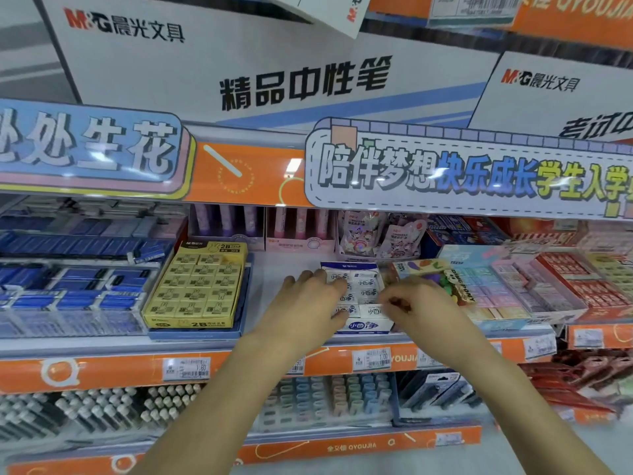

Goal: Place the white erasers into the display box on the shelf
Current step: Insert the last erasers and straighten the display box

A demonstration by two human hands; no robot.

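A white and blue display box (368, 326) stands on the middle shelf, with several wrapped white erasers (365, 283) lying in rows inside it. My left hand (308, 303) rests over the box's left side, fingers spread flat on the erasers. My right hand (416, 308) reaches in from the right, its fingertips pinched at the box's right edge; it is blurred, so whether it holds an eraser is unclear. Both hands hide much of the box's contents.
A yellow 2B eraser box (197, 289) sits left of a bare strip of shelf (270, 269). Colourful eraser boxes (493, 289) crowd the right. Blue erasers (68, 286) fill the far left. Pens (171, 406) line the lower shelf. An overhanging sign (445, 173) hangs above.
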